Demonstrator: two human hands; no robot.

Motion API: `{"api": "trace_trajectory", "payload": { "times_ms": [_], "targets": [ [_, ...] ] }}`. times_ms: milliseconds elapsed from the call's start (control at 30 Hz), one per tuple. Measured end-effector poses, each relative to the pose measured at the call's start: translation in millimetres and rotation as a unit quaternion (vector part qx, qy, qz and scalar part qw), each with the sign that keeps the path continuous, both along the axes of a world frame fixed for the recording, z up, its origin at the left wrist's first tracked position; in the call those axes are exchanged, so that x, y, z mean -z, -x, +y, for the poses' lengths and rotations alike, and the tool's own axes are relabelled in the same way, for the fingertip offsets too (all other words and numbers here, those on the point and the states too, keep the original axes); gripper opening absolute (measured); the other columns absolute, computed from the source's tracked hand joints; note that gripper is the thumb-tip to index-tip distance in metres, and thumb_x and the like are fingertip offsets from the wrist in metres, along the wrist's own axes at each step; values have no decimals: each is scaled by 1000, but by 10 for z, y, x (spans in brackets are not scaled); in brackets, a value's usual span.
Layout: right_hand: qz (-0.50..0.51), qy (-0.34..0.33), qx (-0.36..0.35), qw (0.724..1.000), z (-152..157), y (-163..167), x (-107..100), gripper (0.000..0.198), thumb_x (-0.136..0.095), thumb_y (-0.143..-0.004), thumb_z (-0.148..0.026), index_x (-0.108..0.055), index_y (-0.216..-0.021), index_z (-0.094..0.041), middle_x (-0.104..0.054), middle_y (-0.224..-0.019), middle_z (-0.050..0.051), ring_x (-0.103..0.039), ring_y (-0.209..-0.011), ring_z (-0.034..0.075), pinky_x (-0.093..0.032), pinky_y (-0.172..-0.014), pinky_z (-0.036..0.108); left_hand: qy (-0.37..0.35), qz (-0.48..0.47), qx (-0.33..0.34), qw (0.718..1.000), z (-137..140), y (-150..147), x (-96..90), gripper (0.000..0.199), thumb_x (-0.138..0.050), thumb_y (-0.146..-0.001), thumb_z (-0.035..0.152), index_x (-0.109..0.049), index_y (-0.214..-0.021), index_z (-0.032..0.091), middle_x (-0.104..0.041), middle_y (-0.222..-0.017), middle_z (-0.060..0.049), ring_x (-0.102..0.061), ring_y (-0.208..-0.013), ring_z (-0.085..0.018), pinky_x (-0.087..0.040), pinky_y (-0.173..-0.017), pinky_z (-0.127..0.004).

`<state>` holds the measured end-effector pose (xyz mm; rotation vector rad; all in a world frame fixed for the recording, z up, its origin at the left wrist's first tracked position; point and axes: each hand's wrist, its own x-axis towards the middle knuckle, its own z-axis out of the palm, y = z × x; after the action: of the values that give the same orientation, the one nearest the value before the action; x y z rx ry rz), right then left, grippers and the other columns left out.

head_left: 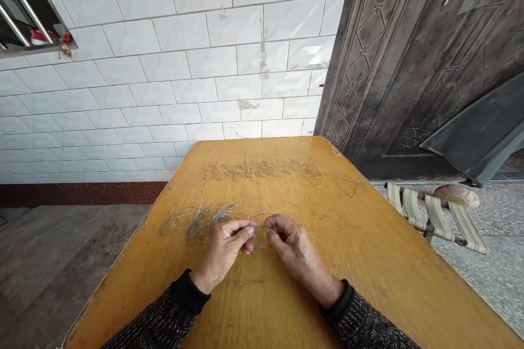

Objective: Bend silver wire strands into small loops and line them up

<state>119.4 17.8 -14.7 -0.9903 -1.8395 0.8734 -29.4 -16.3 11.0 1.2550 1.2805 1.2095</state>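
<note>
Near the middle of the wooden table [254, 305], my left hand [227, 248] and my right hand [293, 251] face each other, fingertips a short gap apart. Both pinch a thin wire [257, 246], which is bent into small loops below and between the fingers and arches over the gap. Left of my left hand lies a loose tangle of silvery wires [198, 221], its ends sticking up. Farther back, a row of wire coils [262, 169] stretches across the table. A separate bent piece of wire [347, 185] lies to the right of that row.
White wall tiles [213, 60] rise behind the table. A dark carved door [393, 65] stands at the right. On the floor beside the table's right edge are a striped folding stool [438, 215] and a pale ball [457, 195]. A barred window [24, 5] is at upper left.
</note>
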Motion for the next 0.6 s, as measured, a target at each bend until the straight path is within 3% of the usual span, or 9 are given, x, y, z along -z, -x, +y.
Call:
{"api": "trace_trajectory", "payload": {
  "times_ms": [167, 433, 500, 600],
  "targets": [
    [-54, -60, 21, 996, -27, -3, -13, 13, -41, -73, -14, -54, -75, -16, -41, -49, -6, -35, -43, 7, -29, -45, 18, 5, 32, 12, 999, 12, 23, 27, 32, -58, -73, 34, -65, -92, 10, -55, -51, 1, -49, -49, -11, -41, -51, -24],
    [-70, -77, 49, 993, -47, 4, -49, 15, -41, -74, -14, -56, -75, -16, -44, -49, -5, -40, -44, 8, -31, -47, 19, -4, 52, 24, 998, -14, -9, -28, 27, -55, -76, 33, -65, -86, 11, -54, -52, 1, -48, -50, -10, -40, -52, -23],
    [-52, -57, 31, 997, -65, 18, -67, 13, -42, -74, -16, -56, -75, -16, -44, -50, -5, -40, -44, 8, -31, -47, 19, 0, 25, 19, 1000, -9, -19, -11, 24, -54, -76, 33, -64, -80, 12, -52, -53, 2, -46, -48, -9, -38, -50, -22],
    [20, 31, -25, 999, -82, 51, -78, 13, -42, -79, -22, -53, -79, -16, -43, -50, -5, -38, -40, 7, -30, -42, 18, -4, -20, 13, 1000, 1, -16, 29, 22, -54, -76, 34, -60, -72, 13, -51, -59, 2, -45, -48, -7, -36, -48, -20]
  ]
}}
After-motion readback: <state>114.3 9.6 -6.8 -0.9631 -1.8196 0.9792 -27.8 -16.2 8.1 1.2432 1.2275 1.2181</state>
